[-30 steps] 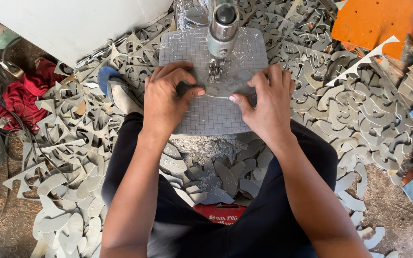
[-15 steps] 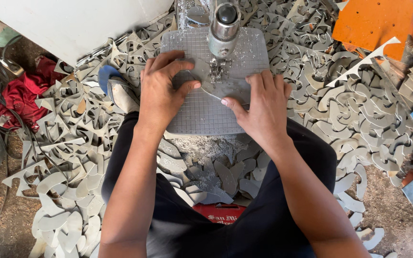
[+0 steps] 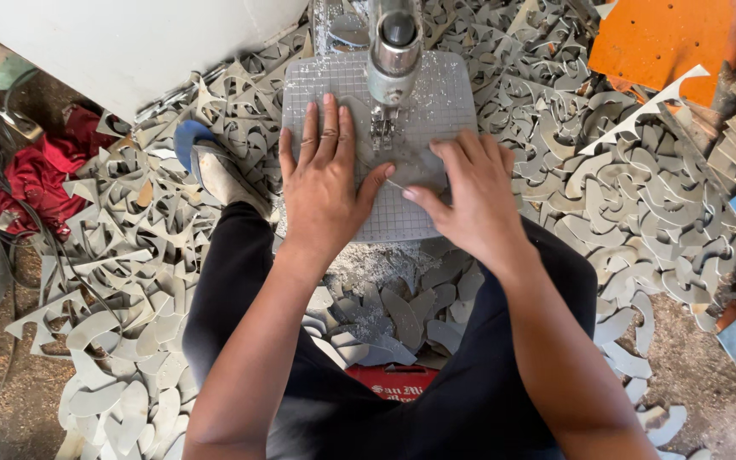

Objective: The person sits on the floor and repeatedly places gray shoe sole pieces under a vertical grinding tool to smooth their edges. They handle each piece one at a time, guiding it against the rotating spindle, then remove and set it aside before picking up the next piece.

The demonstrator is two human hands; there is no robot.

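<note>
Cutting is the step in hand, as judged from the pose: a thin grey sheet piece (image 3: pixel 406 162) is pressed flat on the gridded saw table (image 3: pixel 436 94) directly beneath the saw head (image 3: pixel 394 51), with the blade mount (image 3: pixel 382 128) standing just at its 11 o'clock edge. The left hand (image 3: pixel 325 183) is laid palm down with fingers spread and straight, pointing toward 12 o'clock, its thumb reaching toward 3 o'clock onto the piece. The right hand (image 3: pixel 470 192) is laid flat too, fingers aimed toward 10 o'clock, the forefinger tip touching the piece's near edge. Neither hand is closed around anything; both are spread open and pressing down, with the two thumbs nearly meeting.

The piece blends with the table, so its outline is only partly read; its long axis appears to run roughly from 9 to 3 o'clock, with the 3 o'clock end tucked under the right fingers. Which end is its tip cannot be told.

The next move would seem to call for slow, even feeding against the blade, fingertips kept clear of the cut line, and a gradual turning of the piece.

Grey offcuts (image 3: pixel 606 196) are heaped on the floor all round, a red cloth (image 3: pixel 31 175) lies at 9 o'clock, and an orange board (image 3: pixel 666 38) at 1 o'clock.
</note>
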